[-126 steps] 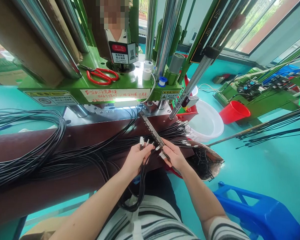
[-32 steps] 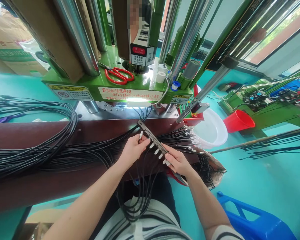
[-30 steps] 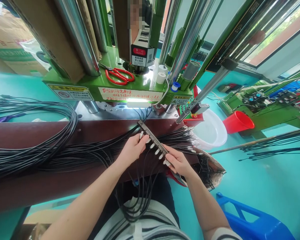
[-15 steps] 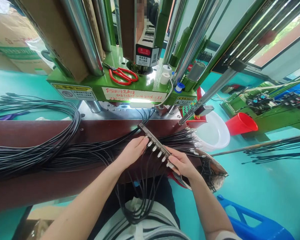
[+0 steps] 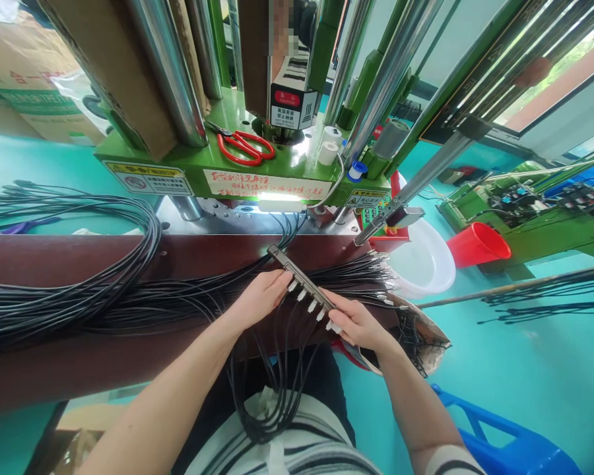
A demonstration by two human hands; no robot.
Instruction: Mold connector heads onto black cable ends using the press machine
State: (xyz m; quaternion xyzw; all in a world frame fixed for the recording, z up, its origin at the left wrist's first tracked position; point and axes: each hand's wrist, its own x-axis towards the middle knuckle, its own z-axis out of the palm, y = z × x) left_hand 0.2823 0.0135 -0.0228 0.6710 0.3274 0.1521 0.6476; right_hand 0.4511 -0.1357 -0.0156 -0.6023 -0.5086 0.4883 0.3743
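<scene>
A narrow dark metal bar (image 5: 297, 276), which looks like a mould plate, is held slantwise between my two hands above the bench's front part. Several pale connector ends stick out along its near edge, and black cables (image 5: 290, 389) hang from it in loops over my lap. My left hand (image 5: 264, 297) pinches the bar near its upper left part. Around the lower right end, my right hand (image 5: 354, 322) is closed, thumb on top, beside the last connectors. Fingers under the bar are hidden.
Behind the bar stands a green press (image 5: 178, 165) with red-handled scissors (image 5: 247, 148) on its ledge. Bundled black cables (image 5: 143, 307) cover the brown bench (image 5: 34, 382). To the right are a white basin (image 5: 420, 260), a red bucket (image 5: 478, 245) and a blue stool (image 5: 515, 442).
The bar has shifted slightly left and tilted a little, with both hands still on it. The surroundings look the same.
</scene>
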